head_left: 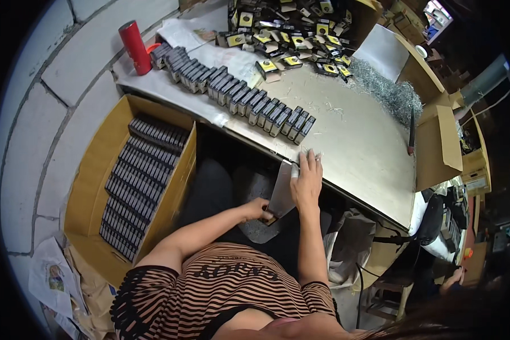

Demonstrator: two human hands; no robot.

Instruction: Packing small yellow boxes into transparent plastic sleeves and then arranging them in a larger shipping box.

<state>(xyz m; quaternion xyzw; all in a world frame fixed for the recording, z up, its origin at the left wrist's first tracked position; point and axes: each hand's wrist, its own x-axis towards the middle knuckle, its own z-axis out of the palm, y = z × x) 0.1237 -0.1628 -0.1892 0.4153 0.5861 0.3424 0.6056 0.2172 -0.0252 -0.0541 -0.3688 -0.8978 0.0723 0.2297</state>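
Left fingers point(263, 205) grip a grey plate point(283, 190), right fingers point(304, 161) stretch straight, and lettering point(230, 271) crosses the striped shirt point(224, 292).

Flat grey plate point(281, 191) (dull metallic sheen), tilted, near end in left hand point(256, 209).

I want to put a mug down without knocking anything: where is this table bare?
The table is mostly bare between the small boxes, the wire heap and its front edge, beside the right hand. Its far side is crowded with black-and-yellow packs; its left end holds boxes and a red can.
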